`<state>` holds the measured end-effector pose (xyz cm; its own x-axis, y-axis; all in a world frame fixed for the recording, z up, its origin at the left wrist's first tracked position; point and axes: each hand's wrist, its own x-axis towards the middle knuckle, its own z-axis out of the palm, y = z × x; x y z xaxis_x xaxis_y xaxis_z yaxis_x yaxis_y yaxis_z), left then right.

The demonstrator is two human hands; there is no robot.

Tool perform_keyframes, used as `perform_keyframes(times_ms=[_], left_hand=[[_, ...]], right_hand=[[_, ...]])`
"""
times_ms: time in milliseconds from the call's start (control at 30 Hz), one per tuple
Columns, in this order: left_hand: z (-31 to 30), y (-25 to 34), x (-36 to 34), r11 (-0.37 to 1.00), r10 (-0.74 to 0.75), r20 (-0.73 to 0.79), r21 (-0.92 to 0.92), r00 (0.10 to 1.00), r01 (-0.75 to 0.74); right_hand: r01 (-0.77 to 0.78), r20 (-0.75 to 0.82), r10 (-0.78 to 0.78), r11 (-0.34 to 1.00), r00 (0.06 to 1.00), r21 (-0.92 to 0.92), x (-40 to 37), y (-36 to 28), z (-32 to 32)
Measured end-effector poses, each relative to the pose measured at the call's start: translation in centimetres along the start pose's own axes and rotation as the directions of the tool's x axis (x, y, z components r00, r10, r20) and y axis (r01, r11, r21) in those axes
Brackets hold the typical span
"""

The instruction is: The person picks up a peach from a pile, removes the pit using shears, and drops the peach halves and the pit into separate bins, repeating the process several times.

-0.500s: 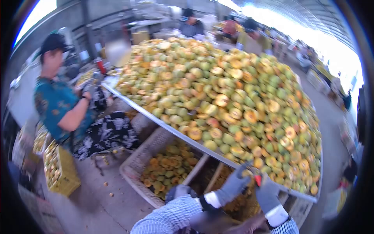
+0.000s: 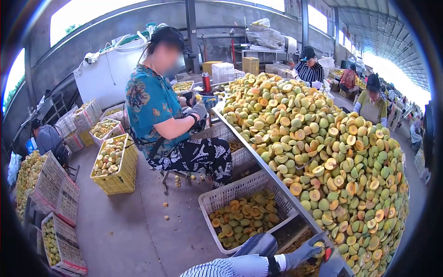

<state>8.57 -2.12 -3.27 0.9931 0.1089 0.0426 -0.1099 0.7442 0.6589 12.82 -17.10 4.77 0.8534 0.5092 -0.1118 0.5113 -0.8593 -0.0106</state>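
our grey-gloved left hand (image 2: 304,252) is curled round a small round yellow fruit (image 2: 319,249), with a red-handled tool (image 2: 328,253) touching its right side. our right hand (image 2: 336,268) is mostly cut off, so we cannot tell its grip. we'd pin the fruit firmly, fingertips off the tool's edge. above runs the long metal table (image 2: 272,176); to the left sits a white plastic crate (image 2: 230,189).

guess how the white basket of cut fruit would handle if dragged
The white basket is probably heavy: cut fruit covers its floor. Its mesh walls look thin, so it may flex when lifted. Low and wide, it should slide rather than tip.
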Motion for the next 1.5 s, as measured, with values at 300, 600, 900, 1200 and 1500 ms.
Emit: perform_keyframes(times_ms=[300,600,900,1200,1500], left_hand=[[-0.3,1.5,-4.4,0.96,0.127,0.036,0.249,0.991,-0.131],[-4.4,17.9,-10.0,0.368,0.359,-0.197,0.928,0.912,0.055],[-3.6,17.9,6.6,-0.008,0.334,0.002,1.0,0.942,0.001],[-5.8,12.2,16.7,-0.504,0.216,-0.071,0.846,0.974,0.173],[0.1,10.5,10.2,0.977,0.016,-0.227,0.212,0.974,0.034]], right_hand=[[0.032,-0.009,-0.031,0.894,0.999,0.446,0.4,1.1,5.8],[-0.051,0.1,0.028,0.97,0.995,0.238,-2.9,5.2,2.6],[0.074,0.054,-0.096,0.946,0.994,0.315,-2.5,3.2,7.0],[0.082,0.142,-0.149,0.914,0.979,0.397,-2.2,3.2,6.7],[0.227,-0.381,0.077,0.688,0.922,0.69,2.4,0.1,-4.0]])
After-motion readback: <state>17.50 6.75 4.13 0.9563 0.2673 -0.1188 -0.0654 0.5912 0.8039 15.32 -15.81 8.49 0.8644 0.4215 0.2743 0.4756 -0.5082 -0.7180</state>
